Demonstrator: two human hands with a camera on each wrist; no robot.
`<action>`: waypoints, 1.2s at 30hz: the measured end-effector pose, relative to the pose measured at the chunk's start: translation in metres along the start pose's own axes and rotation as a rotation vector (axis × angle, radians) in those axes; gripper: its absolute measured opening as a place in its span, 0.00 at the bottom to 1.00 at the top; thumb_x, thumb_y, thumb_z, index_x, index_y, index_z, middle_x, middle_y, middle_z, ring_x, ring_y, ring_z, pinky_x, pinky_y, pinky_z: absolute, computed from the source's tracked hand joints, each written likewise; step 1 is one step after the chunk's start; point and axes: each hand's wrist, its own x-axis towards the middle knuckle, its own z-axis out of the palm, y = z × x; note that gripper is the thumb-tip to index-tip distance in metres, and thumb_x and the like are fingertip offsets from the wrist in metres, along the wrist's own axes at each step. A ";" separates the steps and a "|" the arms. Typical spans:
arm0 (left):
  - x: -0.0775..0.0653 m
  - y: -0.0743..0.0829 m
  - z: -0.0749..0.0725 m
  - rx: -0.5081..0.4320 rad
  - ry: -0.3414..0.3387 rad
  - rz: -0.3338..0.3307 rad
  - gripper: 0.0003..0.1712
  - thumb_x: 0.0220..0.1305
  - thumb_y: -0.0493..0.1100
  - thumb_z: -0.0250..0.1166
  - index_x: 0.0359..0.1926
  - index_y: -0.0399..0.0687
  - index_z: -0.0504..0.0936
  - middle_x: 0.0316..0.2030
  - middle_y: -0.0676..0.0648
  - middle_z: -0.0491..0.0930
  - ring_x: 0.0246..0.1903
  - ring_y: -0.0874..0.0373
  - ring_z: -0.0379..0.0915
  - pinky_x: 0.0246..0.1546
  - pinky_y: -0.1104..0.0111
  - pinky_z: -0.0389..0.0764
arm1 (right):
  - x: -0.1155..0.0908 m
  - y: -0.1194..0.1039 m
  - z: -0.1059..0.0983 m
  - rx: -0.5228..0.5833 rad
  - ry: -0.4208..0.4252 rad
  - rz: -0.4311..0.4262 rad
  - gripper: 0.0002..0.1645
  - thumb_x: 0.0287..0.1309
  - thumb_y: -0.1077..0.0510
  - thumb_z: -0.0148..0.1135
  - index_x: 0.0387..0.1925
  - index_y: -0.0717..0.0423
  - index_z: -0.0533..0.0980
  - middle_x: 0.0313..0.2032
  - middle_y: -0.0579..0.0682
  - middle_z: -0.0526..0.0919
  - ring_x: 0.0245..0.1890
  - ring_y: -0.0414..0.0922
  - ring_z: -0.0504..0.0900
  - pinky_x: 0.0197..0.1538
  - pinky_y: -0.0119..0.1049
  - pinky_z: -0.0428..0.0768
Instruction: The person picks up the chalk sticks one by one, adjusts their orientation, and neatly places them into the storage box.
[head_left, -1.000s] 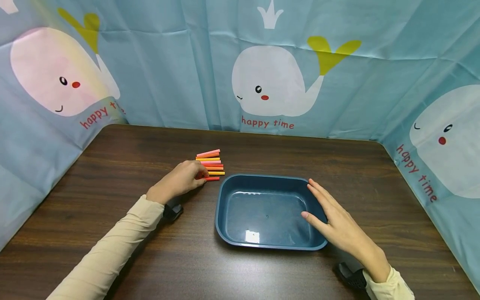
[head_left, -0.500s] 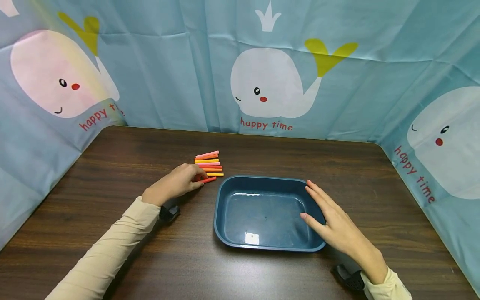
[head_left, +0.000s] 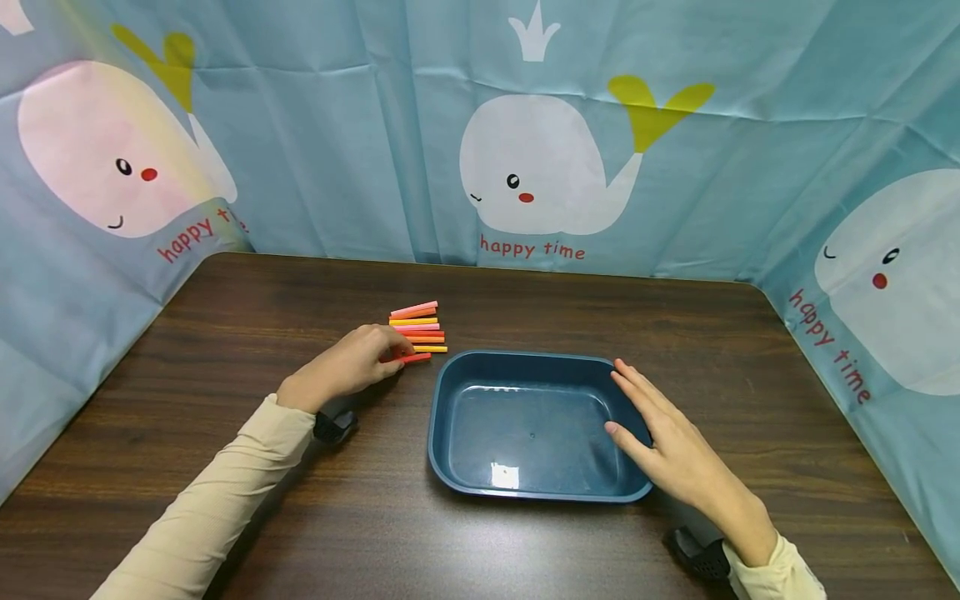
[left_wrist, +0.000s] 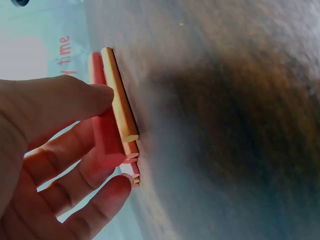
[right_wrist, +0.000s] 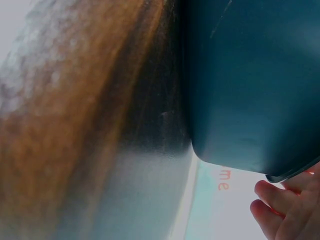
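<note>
My left hand (head_left: 358,360) pinches a short red stick (left_wrist: 107,135) between thumb and fingers, just left of the tray. Seen from the left wrist, the thumb lies across this stick and the fingers are behind it. A yellow stick (left_wrist: 119,95) lies right beside it, the nearest of a row of pink, orange, red and yellow sticks (head_left: 416,321) on the table. My right hand (head_left: 686,454), its fingers straight, rests at the right rim of a dark blue plastic tray (head_left: 532,356). In the right wrist view, fingers (right_wrist: 277,200) show near the rim of the tray (right_wrist: 250,90).
The tray stands on a dark brown wooden table (head_left: 360,500), with nothing lying in it. A light blue curtain (head_left: 337,167) with whale prints hangs behind the table and along both sides.
The red stick under my left hand has shifted slightly left and turned from level to a slant. My left hand has moved a little left with it. My right hand keeps its place at the tray.
</note>
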 end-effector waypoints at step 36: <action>0.005 0.038 -0.023 -0.025 0.115 0.054 0.18 0.58 0.32 0.69 0.51 0.39 0.85 0.46 0.40 0.84 0.41 0.49 0.77 0.45 0.57 0.79 | 0.002 0.001 0.000 0.034 0.005 0.021 0.43 0.64 0.45 0.63 0.74 0.54 0.60 0.77 0.52 0.55 0.75 0.61 0.56 0.65 0.67 0.63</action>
